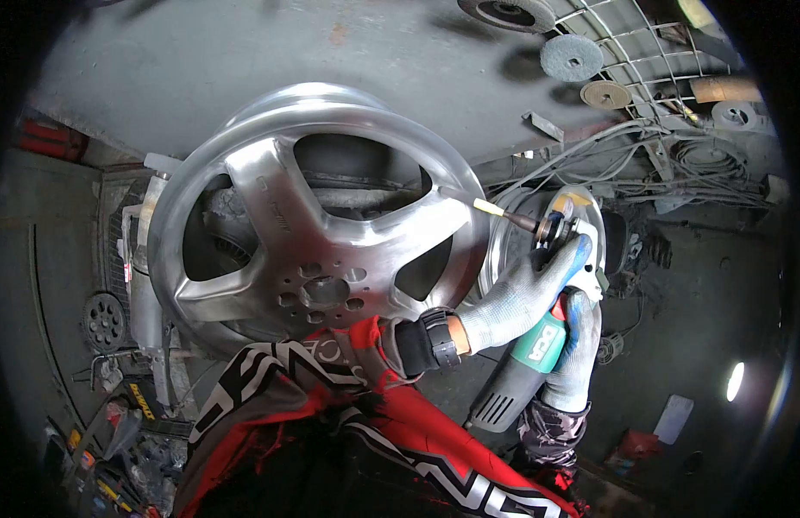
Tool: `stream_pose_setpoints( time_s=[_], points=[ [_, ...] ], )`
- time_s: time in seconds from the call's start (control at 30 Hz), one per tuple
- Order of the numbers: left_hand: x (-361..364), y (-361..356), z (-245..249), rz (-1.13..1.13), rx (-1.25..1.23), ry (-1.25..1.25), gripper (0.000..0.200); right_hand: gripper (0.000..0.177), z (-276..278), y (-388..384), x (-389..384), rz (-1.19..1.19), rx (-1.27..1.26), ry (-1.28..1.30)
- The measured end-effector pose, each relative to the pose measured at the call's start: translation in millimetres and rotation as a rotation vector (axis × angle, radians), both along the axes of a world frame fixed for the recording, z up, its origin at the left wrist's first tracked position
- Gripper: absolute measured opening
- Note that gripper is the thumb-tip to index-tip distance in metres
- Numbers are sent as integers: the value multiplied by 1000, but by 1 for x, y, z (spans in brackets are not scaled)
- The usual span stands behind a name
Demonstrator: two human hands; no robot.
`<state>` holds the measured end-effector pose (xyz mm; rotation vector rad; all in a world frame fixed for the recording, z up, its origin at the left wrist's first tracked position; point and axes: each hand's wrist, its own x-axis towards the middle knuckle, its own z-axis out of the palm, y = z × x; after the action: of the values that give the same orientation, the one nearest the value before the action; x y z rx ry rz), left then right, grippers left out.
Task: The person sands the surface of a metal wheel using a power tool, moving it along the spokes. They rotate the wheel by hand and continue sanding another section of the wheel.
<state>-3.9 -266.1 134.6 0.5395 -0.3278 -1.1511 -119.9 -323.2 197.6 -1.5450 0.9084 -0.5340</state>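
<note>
A polished alloy car wheel [327, 293] with broad spokes stands before me, face towards me. Both of my hands are on a green and black DCA power grinder [538, 345]. My left hand [525, 293], in a white knit glove with a watch at the wrist, closes round the grinder's front end. Lower down, my right hand [577, 350], also gloved, wraps the green body. From the head a slim shaft with a yellow band [489, 207] points left, its grey tip overlapping the wheel's outer rim by a spoke end.
Several abrasive discs [572, 58] hang on a wire rack [620, 52] at upper right, above coiled cables [711, 164]. A shiny round metal rim [497, 246] shows behind the grinder. Assorted tools [115, 440] crowd the lower left. A toothed disc [105, 324] lies further left.
</note>
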Motion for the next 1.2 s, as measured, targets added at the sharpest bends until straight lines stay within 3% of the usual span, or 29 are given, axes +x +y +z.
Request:
stream_pose_setpoints(
  time_s=[0.1, 0.2, 0.33, 0.4, 0.5, 0.53, 0.63, 0.9, 1.0, 1.2],
  points=[
    [-4, -5, 1, 58, 8, -13, 59, 42, 1, -2, -3, -7, 18, 8],
    [-8, -12, 3, -41, -146, 110, 48, 43, 4, 1, -5, -25, 40, -63],
    [-3, -4, 4, -45, -113, 121, 49, 42, -4, -8, -9, 13, 55, -50],
    [2, 1, 3, 2, 108, -45, 51, 42, -5, -8, -7, 9, 28, -19],
    [-3, 2, -3, 113, 53, -181, 52, 41, -4, -6, -2, 22, 22, -3],
    [-1, -7, -3, -6, -19, 9, 51, 41, -2, -6, -3, 29, 21, -15],
    [-7, -12, -1, 4, -93, 53, 50, 43, 3, -2, 1, 27, 8, -37],
    [6, 4, 3, 42, 26, 17, 52, 41, 1, -7, 4, 48, 15, 45],
    [-5, -14, -4, 8, -165, 111, 47, 43, 5, -5, 3, 43, 7, 2],
    [-6, -16, -6, -6, -102, 140, 49, 42, 0, -9, 1, 44, 35, -8]
  ],
)
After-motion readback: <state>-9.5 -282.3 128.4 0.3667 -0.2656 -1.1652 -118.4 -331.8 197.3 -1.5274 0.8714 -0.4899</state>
